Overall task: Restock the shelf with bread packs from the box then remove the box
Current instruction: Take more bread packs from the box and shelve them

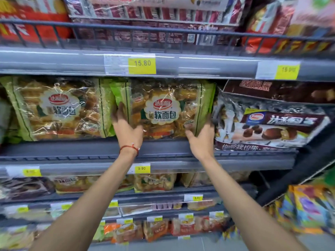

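A green bread pack (164,109) with a clear window stands upright on the grey middle shelf (72,151). My left hand (126,127) lies against its left edge, fingers up along the side. On the opposite side my right hand (201,138) grips the lower right corner, thumb on the front. A second, identical bread pack (58,107) stands just to the left on the same shelf. The box is out of view.
A brown-and-silver chocolate bread pack (268,124) leans against the right side of the held pack, with a dark carton (281,91) above it. Red and maroon packs fill the railed shelf above (163,31). Lower shelves hold smaller packs (154,182). Colourful bags (311,209) hang at lower right.
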